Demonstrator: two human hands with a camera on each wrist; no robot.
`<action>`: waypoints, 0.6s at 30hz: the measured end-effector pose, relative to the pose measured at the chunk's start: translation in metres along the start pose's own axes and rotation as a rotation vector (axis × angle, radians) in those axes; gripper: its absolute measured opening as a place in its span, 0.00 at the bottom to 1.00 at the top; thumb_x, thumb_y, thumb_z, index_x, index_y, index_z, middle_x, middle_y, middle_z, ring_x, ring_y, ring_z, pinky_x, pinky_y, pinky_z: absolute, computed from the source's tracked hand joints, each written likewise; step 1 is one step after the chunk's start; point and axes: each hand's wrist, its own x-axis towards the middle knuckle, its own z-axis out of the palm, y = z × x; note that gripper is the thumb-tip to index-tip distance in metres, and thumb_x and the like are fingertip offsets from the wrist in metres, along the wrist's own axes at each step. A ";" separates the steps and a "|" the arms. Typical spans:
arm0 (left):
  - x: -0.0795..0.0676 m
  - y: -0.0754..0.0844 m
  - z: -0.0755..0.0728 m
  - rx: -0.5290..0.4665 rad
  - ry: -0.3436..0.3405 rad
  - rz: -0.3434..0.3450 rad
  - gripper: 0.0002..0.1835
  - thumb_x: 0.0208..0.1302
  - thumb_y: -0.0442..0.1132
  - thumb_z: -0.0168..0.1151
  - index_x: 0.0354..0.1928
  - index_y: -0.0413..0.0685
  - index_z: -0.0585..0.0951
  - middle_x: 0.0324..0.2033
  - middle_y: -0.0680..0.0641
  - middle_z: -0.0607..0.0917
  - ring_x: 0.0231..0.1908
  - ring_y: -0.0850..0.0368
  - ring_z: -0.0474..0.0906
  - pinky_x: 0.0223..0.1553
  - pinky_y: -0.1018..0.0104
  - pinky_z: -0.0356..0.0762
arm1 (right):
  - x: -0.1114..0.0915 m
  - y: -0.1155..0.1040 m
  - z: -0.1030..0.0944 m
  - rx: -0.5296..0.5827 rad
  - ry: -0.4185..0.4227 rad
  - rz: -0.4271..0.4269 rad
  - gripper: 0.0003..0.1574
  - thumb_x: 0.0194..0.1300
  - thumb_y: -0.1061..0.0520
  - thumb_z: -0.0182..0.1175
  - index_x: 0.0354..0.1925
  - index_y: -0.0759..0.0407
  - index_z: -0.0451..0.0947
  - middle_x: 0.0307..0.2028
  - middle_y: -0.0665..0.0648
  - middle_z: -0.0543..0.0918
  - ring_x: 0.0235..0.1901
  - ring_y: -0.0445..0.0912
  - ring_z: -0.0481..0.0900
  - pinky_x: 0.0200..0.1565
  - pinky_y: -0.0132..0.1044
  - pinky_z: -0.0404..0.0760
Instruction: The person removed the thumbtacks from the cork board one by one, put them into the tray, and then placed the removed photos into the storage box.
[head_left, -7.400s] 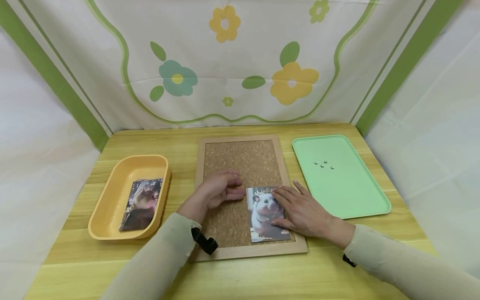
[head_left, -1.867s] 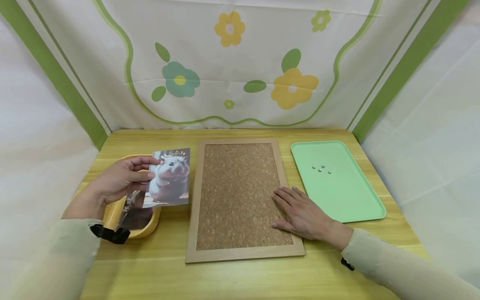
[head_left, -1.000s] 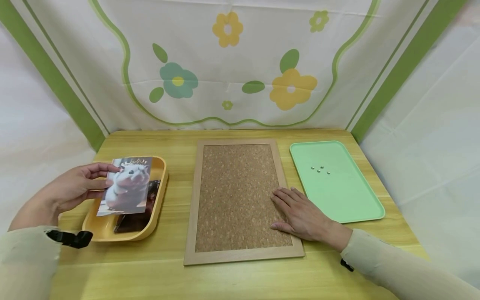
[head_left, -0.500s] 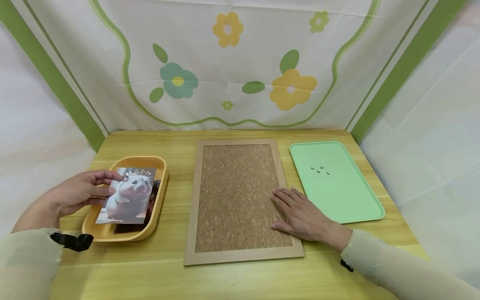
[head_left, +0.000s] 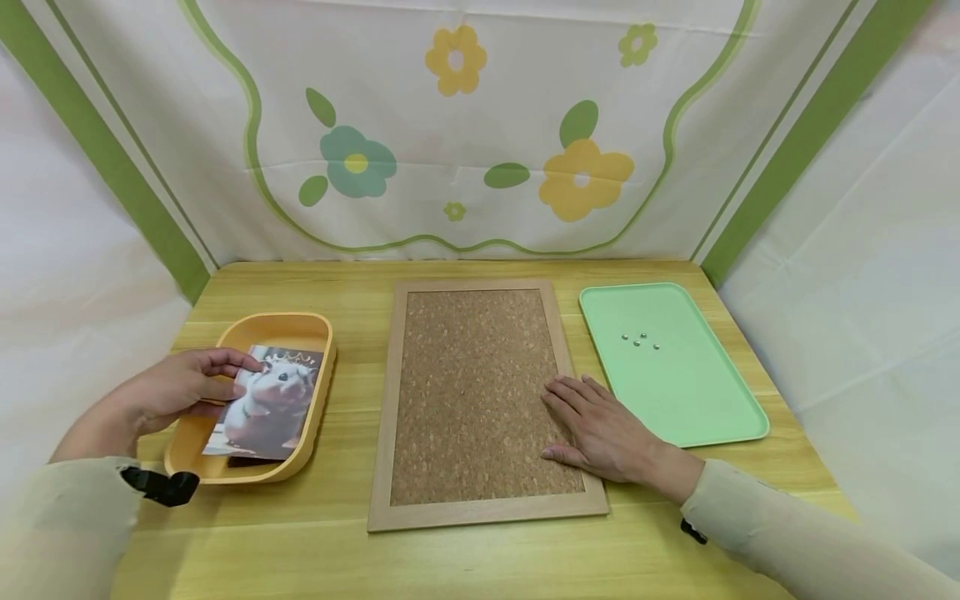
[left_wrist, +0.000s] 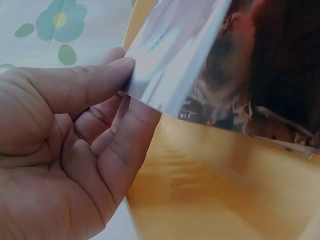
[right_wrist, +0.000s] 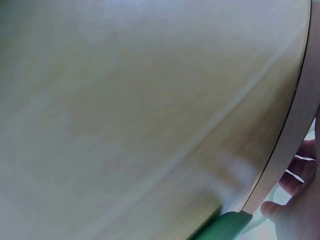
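Observation:
My left hand (head_left: 176,390) pinches the left edge of a photo card (head_left: 273,408) that shows a white hamster with a crown. The card is inside the yellow-orange basket (head_left: 324,333), over a darker photo card (left_wrist: 265,75) that it mostly covers. In the left wrist view the thumb and fingers grip the card's edge, and the dark card lies just beyond it. My right hand (head_left: 603,429) rests flat, fingers extended, on the right frame edge of a cork board (head_left: 480,392). That hand is only partly seen at the right of its wrist view.
On the right stands a light green tray (head_left: 690,392) with several small silver pins (head_left: 637,342) on it. All of these sit on a wooden table (head_left: 480,558). A white flowered cloth (head_left: 480,108) hangs behind, with white cloth walls at both sides.
The hamster card was on the cork board earlier. My left hand has carried it left to the basket and lowered it over the dark card. The right hand has stayed on the board's edge.

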 end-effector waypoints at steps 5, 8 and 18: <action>0.002 0.001 0.004 0.011 0.016 -0.013 0.17 0.77 0.32 0.61 0.64 0.47 0.77 0.47 0.49 0.77 0.36 0.56 0.83 0.40 0.61 0.88 | 0.000 0.001 0.001 0.000 0.007 -0.005 0.54 0.75 0.24 0.51 0.79 0.60 0.64 0.77 0.62 0.69 0.78 0.57 0.64 0.76 0.63 0.63; 0.003 0.002 0.006 0.004 0.019 -0.015 0.17 0.76 0.31 0.61 0.63 0.46 0.78 0.47 0.48 0.77 0.37 0.56 0.84 0.40 0.61 0.88 | 0.000 0.001 0.001 0.004 0.023 -0.012 0.54 0.75 0.24 0.52 0.79 0.60 0.65 0.77 0.62 0.69 0.78 0.58 0.64 0.75 0.63 0.64; 0.006 0.004 0.013 0.085 0.053 -0.029 0.24 0.73 0.28 0.60 0.69 0.31 0.70 0.49 0.42 0.76 0.39 0.54 0.84 0.40 0.59 0.89 | 0.000 0.000 0.001 0.005 0.019 -0.007 0.53 0.75 0.24 0.52 0.79 0.60 0.65 0.77 0.62 0.69 0.78 0.58 0.64 0.75 0.63 0.63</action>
